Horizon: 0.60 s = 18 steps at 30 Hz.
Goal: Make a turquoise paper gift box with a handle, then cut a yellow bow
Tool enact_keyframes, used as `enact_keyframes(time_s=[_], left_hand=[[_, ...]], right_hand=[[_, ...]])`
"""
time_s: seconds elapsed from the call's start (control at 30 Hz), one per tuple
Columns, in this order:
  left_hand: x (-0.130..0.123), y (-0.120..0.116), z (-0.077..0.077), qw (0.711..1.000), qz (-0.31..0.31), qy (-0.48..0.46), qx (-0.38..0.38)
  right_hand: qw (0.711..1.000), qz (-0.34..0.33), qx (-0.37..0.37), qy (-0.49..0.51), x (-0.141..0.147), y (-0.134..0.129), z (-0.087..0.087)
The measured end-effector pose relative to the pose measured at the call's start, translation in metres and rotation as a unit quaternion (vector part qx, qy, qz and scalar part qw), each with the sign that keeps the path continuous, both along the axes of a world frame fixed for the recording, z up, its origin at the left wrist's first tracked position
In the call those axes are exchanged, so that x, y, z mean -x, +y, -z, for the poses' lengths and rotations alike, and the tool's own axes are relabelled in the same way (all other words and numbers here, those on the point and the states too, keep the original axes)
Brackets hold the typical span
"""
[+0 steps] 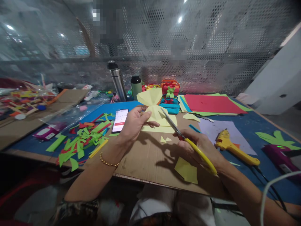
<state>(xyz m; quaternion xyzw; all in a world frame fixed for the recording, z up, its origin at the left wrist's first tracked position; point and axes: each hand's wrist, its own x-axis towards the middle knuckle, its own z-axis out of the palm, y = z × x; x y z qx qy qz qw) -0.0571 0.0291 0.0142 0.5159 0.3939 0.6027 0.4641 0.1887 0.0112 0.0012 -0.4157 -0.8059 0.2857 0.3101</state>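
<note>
My left hand [136,121] pinches a pale yellow paper cutout [151,97], flared at top and bottom and narrow in the middle. In my right hand [195,144] are scissors [199,152] with yellow handles. Their blades point up and left, the tip close to the lower right part of the cutout; whether they touch it I cannot tell. Beneath my hands lies a cardboard sheet [138,157] with a yellow paper scrap [187,170] and small yellow offcuts [165,139]. More pale yellow paper [172,121] lies behind the left hand.
Green and red paper strips [78,141] are heaped at left beside a phone [119,119]. A steel flask [117,81] and green bottle [136,88] stand behind. Red paper [211,103] lies back right. A yellow glue gun [235,147] with its cord rests at right.
</note>
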Motion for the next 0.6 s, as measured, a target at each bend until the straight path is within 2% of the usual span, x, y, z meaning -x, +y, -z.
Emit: enact_keyframes(time_s=[0.23, 0.47, 0.6], left_hand=[[0.0000, 0.0003, 0.0010, 1.000, 0.002, 0.000, -0.002], [-0.0009, 0.0004, 0.0019, 1.000, 0.000, 0.000, 0.003], [-0.0002, 0.0005, 0.0023, 1.000, -0.001, 0.011, 0.010]], right_hand=[[1.000, -0.002, 0.019, 0.017, -0.0007, 0.0029, 0.0028], [0.998, 0.005, 0.058, 0.022, -0.0026, 0.0019, -0.0027], [0.997, 0.000, 0.059, 0.042, -0.0043, 0.0015, 0.0031]])
